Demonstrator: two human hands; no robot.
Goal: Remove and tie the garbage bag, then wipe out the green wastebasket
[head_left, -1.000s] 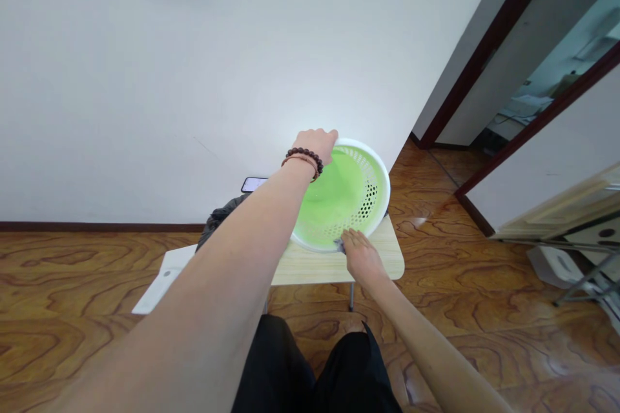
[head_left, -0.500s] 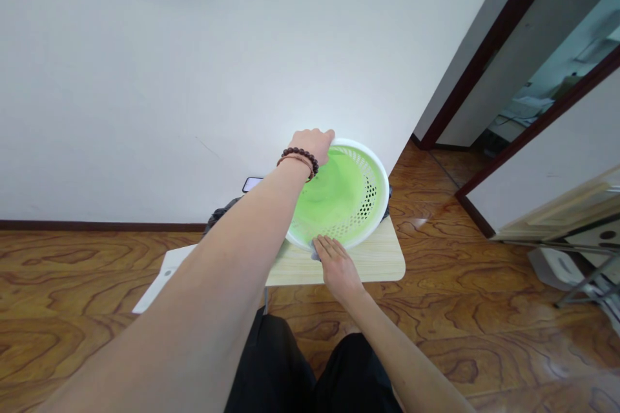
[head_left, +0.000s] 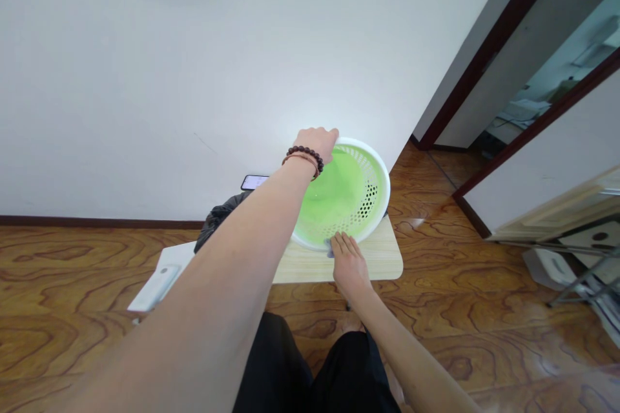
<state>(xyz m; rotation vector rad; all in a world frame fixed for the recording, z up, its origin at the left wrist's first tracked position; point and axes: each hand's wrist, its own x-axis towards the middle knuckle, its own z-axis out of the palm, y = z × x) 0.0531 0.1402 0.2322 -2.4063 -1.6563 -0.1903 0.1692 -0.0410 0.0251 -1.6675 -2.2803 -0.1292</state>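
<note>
A round plastic colander (head_left: pixel 334 187), green inside with a white rim, is tilted toward me above the small pale wooden table (head_left: pixel 382 261). My left hand (head_left: pixel 317 142), with a beaded bracelet at the wrist, is closed over its far left rim. At the near rim, my right hand (head_left: pixel 349 258) presses a small grey cloth (head_left: pixel 330 247) against the edge, fingers together. Most of the cloth is hidden under those fingers. My left forearm covers part of the colander's left side.
A phone (head_left: pixel 254 182) lies by the white wall (head_left: pixel 194 77). Black crumpled plastic (head_left: pixel 217 219) and a white object (head_left: pixel 157 284) are left of my forearm. A doorway is at the right, with a white box (head_left: pixel 552 268) and metal legs on the wooden floor (head_left: pixel 450 310).
My right hand has slid right along the colander's near rim with the cloth. My left hand keeps its grip, shifted slightly right in view.
</note>
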